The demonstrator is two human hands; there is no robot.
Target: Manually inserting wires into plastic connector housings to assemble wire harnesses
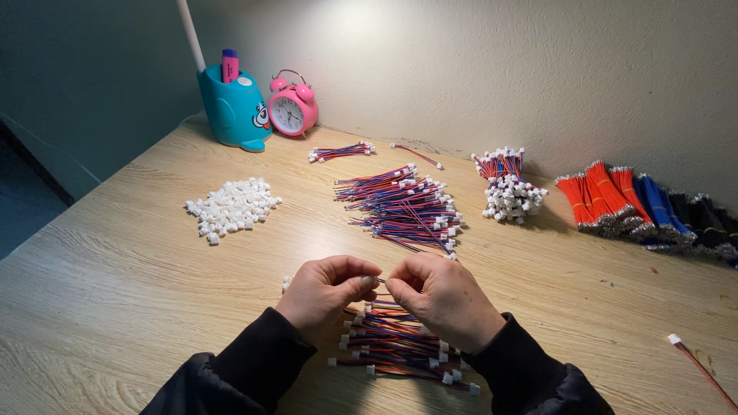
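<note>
My left hand (327, 290) and my right hand (442, 296) meet fingertip to fingertip over the wooden table (115, 277). Between them they pinch a small white connector with thin wires (379, 280), mostly hidden by the fingers. Right under my hands lies a pile of red-blue wire leads with white connectors (392, 346). Farther back lies a larger pile of the same leads (403, 206). A heap of loose white connector housings (231, 206) sits to the left.
A teal pen holder (234, 111) and a pink alarm clock (292, 107) stand at the back wall. Small wire bundles (342, 151), an upright lead bundle (507, 188), and red, blue and black wire bunches (642, 204) lie at the right. One lead (696, 363) lies near right.
</note>
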